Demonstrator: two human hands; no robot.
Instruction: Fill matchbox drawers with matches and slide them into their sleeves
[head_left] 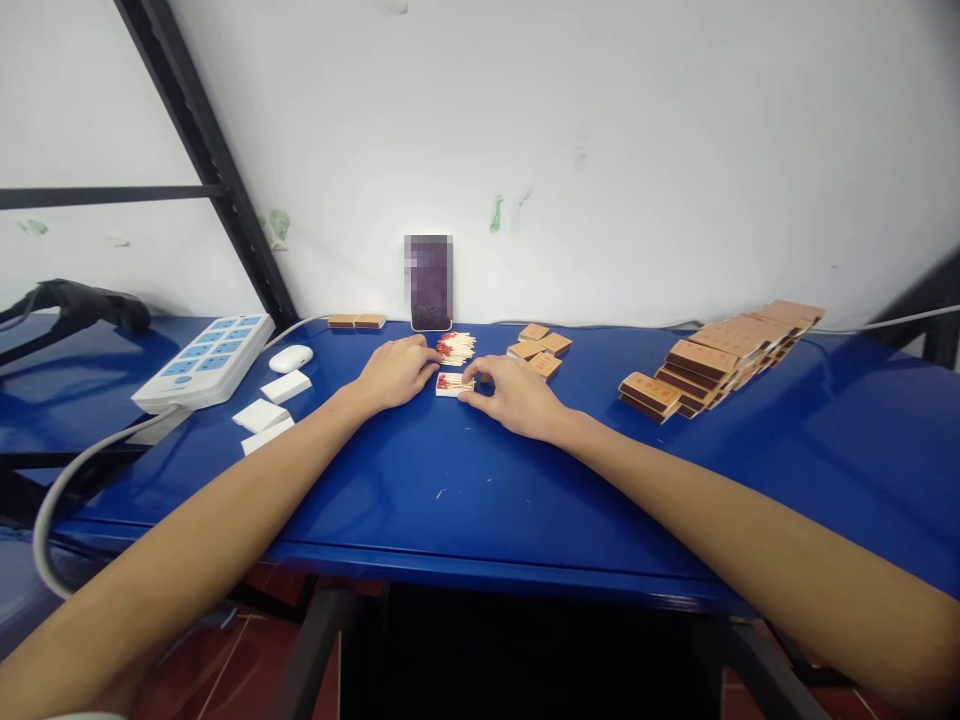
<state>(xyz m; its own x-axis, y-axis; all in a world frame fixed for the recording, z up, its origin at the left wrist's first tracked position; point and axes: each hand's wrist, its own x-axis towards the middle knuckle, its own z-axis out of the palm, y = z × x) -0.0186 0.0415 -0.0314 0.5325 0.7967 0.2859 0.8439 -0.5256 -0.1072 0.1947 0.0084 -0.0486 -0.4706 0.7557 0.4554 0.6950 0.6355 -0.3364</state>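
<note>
A small white matchbox tray (454, 384) with red-tipped matches in it lies on the blue table (480, 480). My left hand (394, 372) rests at its left side, fingers curled, fingertips touching the tray. My right hand (511, 393) pinches the tray's right end between thumb and fingers. Just behind the tray lies a loose pile of matches (456, 347). A few brown matchbox sleeves (540, 350) lie to the right of that pile.
A long stack of brown matchboxes (720, 365) runs along the right. White tray blanks (266, 412), a white mouse-shaped object (290, 358) and a power strip (206, 362) sit left. A phone (429, 283) leans on the wall. Two boxes (357, 321) lie beside it.
</note>
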